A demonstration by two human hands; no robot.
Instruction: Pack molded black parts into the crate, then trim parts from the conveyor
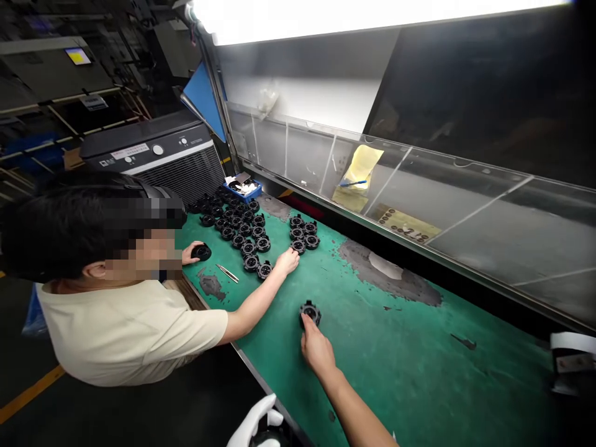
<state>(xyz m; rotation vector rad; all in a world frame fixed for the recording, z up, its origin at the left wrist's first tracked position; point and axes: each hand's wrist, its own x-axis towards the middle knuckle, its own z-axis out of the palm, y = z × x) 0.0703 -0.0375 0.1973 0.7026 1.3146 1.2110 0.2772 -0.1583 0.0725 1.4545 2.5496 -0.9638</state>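
My left hand (255, 425), in a white glove, is at the bottom edge of the head view. Its fingers curl around a black part (266, 437), mostly hidden and cut off by the frame. My bare right hand (317, 347) reaches over the green bench top and grips a round black plastic part (311, 309) with a notched rim and a small tab. Ahead of it, a co-worker's hand (287, 261) touches one of a small cluster of similar round parts (311, 241). The co-worker's other hand (190, 253) holds another black part (202, 251).
Many more round black parts (242, 228) stand in rows at the far left. Tweezers (228, 273) lie near the co-worker. A blue bin (243, 187) stands behind. A clear panel (321, 158) runs along the back, with yellow paper (363, 166) and a pen behind it.
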